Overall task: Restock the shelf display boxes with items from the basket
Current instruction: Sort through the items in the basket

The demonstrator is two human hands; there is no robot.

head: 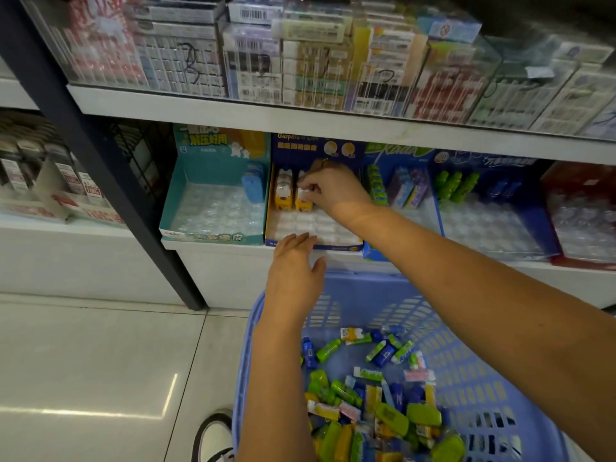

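Note:
A blue plastic basket (466,378) at the bottom holds several small green, blue, yellow and pink packaged items (353,395). On the lower shelf stands a dark blue display box (313,243) with a clear tray. Two yellow-and-white items (283,191) sit at its back left. My right hand (333,188) reaches into this box, fingers closed on the second yellow item (304,200). My left hand (293,271) hovers at the box's front edge above the basket, fingers spread, holding nothing.
A teal display box (213,211) to the left holds one blue item (254,186). More blue boxes (483,221) with green and purple items stand to the right. A dark shelf post (100,155) slants at left. A shoe (213,435) rests on the tiled floor.

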